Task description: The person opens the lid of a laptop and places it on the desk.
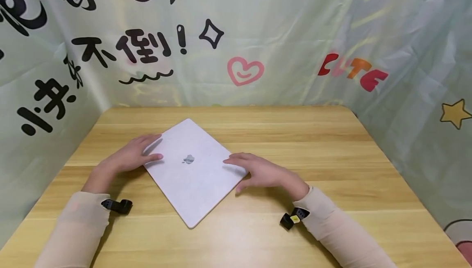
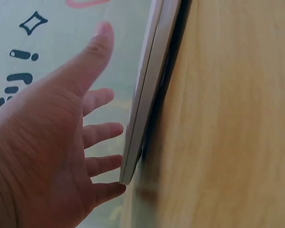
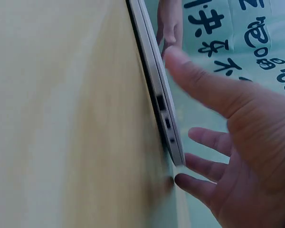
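a closed, pale laptop lies lid up on a wood-grain tabletop, turned cornerwise to the person at work. the left hand is at its left corner and the right hand at its right, both with fingers spread and relaxed, gripping nothing; whether any fingertip actually touches the casing, i cannot tell from where i stand. a dark strip shows under the slim edge, and small ports line the side near the right hand. the likeliest trouble looks to be a slip: the casing seems smooth and its rim thin, so a pinch at two corners alone could let one side drop onto the wood. uneven force from the two hands might also swing the laptop round or scrape its underside. should fingers catch only the rim of the lid, it could part from the base and strain the hinge. the black camera at the left wrist might knock the casing if that forearm came in low. behind hangs a pale curtain with printed lettering and a pink heart
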{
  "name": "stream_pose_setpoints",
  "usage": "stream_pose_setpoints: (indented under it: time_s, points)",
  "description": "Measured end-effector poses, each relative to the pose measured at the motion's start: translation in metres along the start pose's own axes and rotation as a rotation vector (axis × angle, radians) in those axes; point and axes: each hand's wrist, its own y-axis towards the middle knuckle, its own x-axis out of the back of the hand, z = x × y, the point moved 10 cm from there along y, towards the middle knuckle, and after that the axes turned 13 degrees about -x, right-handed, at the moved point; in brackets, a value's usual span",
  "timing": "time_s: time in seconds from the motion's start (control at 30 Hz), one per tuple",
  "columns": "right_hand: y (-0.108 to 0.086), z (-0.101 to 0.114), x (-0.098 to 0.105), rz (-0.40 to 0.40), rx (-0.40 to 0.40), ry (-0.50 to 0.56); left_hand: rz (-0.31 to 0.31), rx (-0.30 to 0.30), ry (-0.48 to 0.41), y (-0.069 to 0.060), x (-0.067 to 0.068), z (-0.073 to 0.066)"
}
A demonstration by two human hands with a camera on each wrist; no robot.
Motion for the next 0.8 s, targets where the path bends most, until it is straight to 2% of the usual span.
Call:
stream_pose_setpoints:
  time_s: [0.2,0.43,0.8]
  points:
    - [-0.001,0.007,-0.005,-0.052,0.06,-0.1,0.019,0.008,-0.012,0.004,-0.007,0.003]
    - [-0.003,0.012,-0.002,-0.116,0.119,-0.162,0.026,0.031,0.011,0.004,-0.012,0.002]
    - [-0.002,0.01,-0.005,-0.107,0.146,-0.18,0.024,0.041,0.012,0.001,-0.011,-0.004]
